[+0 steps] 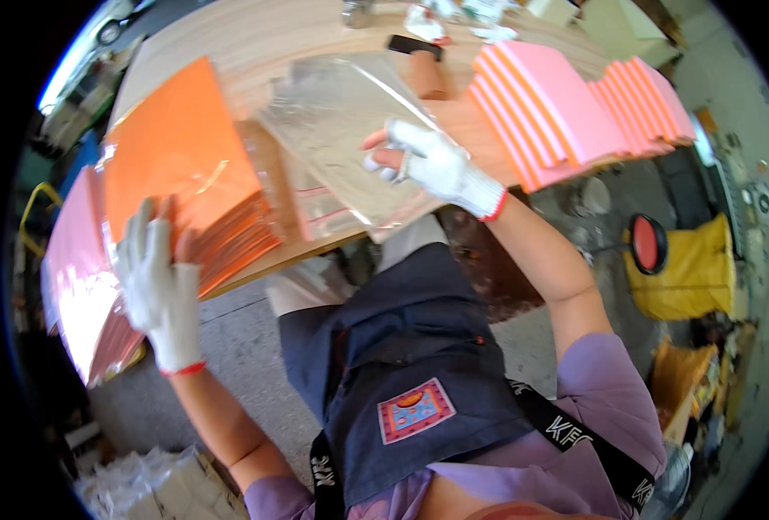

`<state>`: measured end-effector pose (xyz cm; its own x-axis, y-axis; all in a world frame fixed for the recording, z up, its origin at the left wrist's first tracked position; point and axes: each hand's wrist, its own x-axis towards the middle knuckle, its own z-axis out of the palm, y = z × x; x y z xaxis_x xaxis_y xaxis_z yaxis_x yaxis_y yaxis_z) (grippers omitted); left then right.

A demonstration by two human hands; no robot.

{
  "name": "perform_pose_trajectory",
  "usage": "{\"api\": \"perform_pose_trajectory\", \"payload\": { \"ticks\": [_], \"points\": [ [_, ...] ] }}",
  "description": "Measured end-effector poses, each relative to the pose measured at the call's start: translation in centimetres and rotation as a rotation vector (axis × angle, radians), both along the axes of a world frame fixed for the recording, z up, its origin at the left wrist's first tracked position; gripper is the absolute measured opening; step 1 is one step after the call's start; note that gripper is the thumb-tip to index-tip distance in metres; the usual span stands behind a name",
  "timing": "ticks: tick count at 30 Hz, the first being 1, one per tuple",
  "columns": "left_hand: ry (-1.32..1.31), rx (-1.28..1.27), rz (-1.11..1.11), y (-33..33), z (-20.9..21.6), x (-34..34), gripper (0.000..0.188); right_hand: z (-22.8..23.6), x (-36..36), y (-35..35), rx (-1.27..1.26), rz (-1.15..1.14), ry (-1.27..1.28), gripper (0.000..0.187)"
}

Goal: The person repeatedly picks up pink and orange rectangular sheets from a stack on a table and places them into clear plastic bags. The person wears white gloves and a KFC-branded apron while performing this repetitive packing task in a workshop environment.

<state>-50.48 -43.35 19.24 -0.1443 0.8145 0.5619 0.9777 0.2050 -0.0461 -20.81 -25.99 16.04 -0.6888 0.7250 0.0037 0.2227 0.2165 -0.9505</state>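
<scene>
Both my hands wear white knit gloves with red cuffs, some fingertips bare. My left hand lies over the near left part of a stack of orange sheets in transparent plastic, fingers stretched out. Left of it, partly behind that hand, is a stack of pink sheets in shiny plastic. My right hand hovers over a pile of transparent plastic bags, its fingers partly bent and apart, with nothing visible between them. To its right stand pink and orange foam sheets in an uneven stack.
The wooden table has its near edge at my waist. Beyond the bags lies a brown block with a black top. Crumpled plastic and a small jar sit at the far edge. A yellow sack stands on the right floor.
</scene>
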Motion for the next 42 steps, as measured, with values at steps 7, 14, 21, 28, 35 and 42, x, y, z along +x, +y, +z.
{"api": "perform_pose_trajectory", "payload": {
  "ticks": [7,14,21,28,35,42],
  "points": [
    [0.114,0.004,-0.015,0.6,-1.1,-1.3,0.032,6.2,21.0,1.7,0.933,-0.780,-0.767,0.027],
    [-0.399,0.705,-0.589,-2.0,-7.5,4.2,0.034,4.4,26.4,2.4,0.858,-0.616,-1.261,0.055],
    [-0.788,0.184,-0.716,-4.3,-11.5,12.2,0.031,4.6,27.3,2.8,0.721,-0.637,-1.107,0.049],
    [-0.911,-0.032,-0.828,-5.2,-12.6,14.7,0.020,4.9,28.3,3.4,0.732,-0.605,-1.123,0.045],
    [-0.896,-0.016,-0.782,-4.8,-13.0,14.1,0.023,5.6,27.0,2.9,0.704,-0.607,-1.140,0.043],
    [-0.914,-0.023,-0.783,-5.0,-13.1,14.2,0.019,5.8,27.7,3.5,0.682,-0.569,-1.171,0.041]
  ]
}}
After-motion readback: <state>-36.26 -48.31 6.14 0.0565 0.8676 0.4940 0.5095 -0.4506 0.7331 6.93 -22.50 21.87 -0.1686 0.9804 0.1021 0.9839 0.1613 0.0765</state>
